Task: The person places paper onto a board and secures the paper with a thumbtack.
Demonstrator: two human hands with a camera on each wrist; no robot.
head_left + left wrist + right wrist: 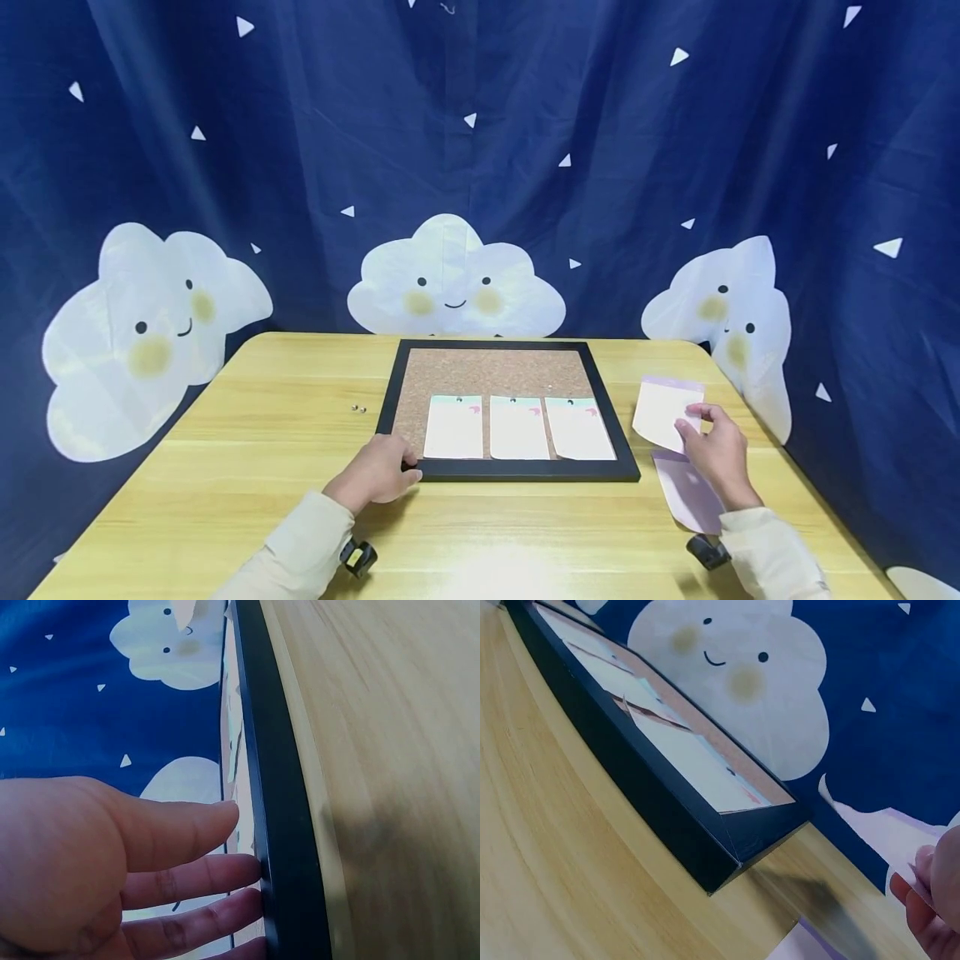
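Note:
Between the thumb and fingers of my right hand (718, 457) is a sheet of note paper (662, 414) with a lilac top edge, raised off the table. The right wrist view shows this sheet (881, 829) with one corner curling up. Below it, partly covered by the hand, lies a lilac sheet (686, 492). My left hand (375, 471) rests at the near left corner of a black-framed cork board (525, 472). In the left wrist view its fairly straight fingers (199, 874) touch the black frame (281, 810).
Three notes, the left (454, 429), middle (519, 429) and right (579, 431), are fixed to the cork by dark pins near their tops. A couple of small pins (358, 408) lie left of the board. A dark blue curtain (450, 167) with clouds hangs behind the wooden table (225, 450).

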